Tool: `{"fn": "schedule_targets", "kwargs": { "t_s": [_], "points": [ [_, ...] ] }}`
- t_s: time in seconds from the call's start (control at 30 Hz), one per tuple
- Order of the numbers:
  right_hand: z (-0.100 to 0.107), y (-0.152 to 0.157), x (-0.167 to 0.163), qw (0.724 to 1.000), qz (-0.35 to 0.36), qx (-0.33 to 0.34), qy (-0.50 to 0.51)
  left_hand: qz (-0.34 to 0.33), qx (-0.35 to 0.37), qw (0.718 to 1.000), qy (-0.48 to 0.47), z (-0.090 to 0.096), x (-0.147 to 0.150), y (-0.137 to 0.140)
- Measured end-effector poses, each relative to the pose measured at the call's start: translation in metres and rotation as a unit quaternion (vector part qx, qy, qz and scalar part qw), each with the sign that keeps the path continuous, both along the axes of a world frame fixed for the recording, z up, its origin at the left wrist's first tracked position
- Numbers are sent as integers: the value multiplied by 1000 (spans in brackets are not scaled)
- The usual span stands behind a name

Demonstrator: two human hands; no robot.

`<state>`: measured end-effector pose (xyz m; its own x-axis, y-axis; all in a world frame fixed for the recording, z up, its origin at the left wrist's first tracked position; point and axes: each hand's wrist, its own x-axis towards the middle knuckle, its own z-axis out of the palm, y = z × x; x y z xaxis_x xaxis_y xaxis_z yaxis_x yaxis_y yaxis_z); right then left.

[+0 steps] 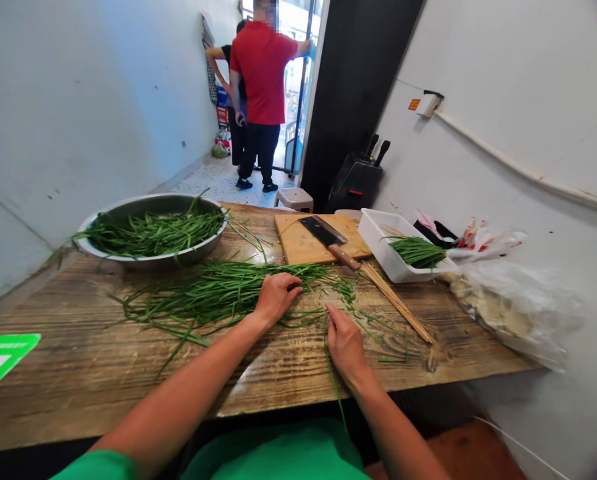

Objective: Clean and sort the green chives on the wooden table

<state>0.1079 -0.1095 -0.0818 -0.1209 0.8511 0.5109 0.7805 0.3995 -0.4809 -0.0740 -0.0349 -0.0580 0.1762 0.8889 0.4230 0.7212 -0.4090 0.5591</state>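
A loose heap of long green garlic chives point(218, 290) lies across the wooden table in front of me. My left hand point(277, 297) rests at the right part of this heap with its fingers curled; what they hold, if anything, is hidden. Nearer the table's front edge, my right hand point(346, 340) is closed in a pinch. A green chive strand point(334, 380) trails below it over the edge, and a thin pale piece shows just beyond its fingertips. Short chive bits point(345, 290) are scattered ahead of both hands.
A metal basin point(151, 255) of chives stands at the left. Behind the heap, a cleaver point(323, 230) lies on a cutting board point(291, 247). Bamboo skewers point(396, 303), a white box point(393, 257) and a plastic bag point(518, 313) are at the right. Two people stand by the doorway.
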Motion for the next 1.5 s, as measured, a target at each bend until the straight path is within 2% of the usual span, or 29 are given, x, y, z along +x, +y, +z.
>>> {"fn": "schedule_targets", "kwargs": {
  "t_s": [0.2,0.33,0.47,0.6,0.7,0.8,0.97,1.1,1.27,1.5],
  "points": [
    [0,0,0,1000,2,8,9,-9,18,998,-67,3,1,1],
    [2,-1,1,999,2,24,24,-1,43,986,-161,9,0,1],
    [4,-2,1,999,4,35,30,5,24,977,-212,7,0,1],
    [4,-2,0,999,14,41,27,27,-10,987,-156,0,-1,2],
    [5,-2,1,999,14,32,17,22,1,993,-115,1,0,2],
    [6,-3,1,1000,10,25,10,-4,12,992,-127,3,2,1],
    [6,-3,1,999,9,32,8,0,-54,989,-140,4,5,1],
    [3,-1,3,1000,-10,26,12,-24,-5,999,-32,5,3,0],
    [0,1,7,999,-31,17,15,-55,15,990,128,9,2,-4],
    [0,0,8,1000,-30,7,-3,-51,32,979,193,11,4,-6]
  ]
}}
